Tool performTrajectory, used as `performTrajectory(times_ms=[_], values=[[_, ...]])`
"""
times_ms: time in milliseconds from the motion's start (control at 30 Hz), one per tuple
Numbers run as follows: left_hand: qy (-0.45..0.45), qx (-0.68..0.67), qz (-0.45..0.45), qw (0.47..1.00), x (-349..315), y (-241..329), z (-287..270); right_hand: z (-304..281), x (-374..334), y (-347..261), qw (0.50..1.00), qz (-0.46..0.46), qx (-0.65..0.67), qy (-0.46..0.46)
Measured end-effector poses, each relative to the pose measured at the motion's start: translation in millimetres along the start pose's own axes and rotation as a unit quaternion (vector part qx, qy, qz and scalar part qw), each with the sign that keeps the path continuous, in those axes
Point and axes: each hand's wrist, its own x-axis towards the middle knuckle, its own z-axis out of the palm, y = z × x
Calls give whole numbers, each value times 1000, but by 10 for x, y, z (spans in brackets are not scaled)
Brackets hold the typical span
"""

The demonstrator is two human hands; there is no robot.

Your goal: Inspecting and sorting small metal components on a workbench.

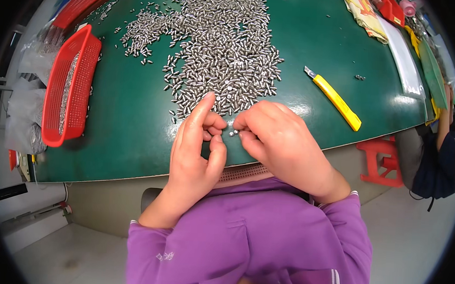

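Observation:
A large heap of small bullet-shaped metal parts (216, 54) spreads over the green tabletop (132, 101). At the heap's near edge, my right hand (286, 142) pinches a few small metal parts (233, 133) between thumb and forefinger; their round ends show at the fingertips. Facing it from the left is my left hand (196, 145), its forefinger raised, the other fingers bent and the thumb apart from them. Nothing shows between the left fingers, though the inside of the palm is partly hidden.
A red perforated basket (54, 110) holding metal parts stands at the left. On the right lie a yellow utility knife (337, 102), blade out, and a few loose parts (360, 77). Below the table's near edge is a pinkish perforated basket (244, 175). A red stool (383, 163) stands right.

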Motion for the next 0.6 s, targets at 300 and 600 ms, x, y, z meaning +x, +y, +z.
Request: performTrajectory(times_ms=[300,600], values=[[17,-41,-1,999,0,-29,-10,35,33,-14,999,-34,3,-9],[33,-24,-25,999,-21,-13,-20,-95,-195,-115,991,-7,23,-134]])
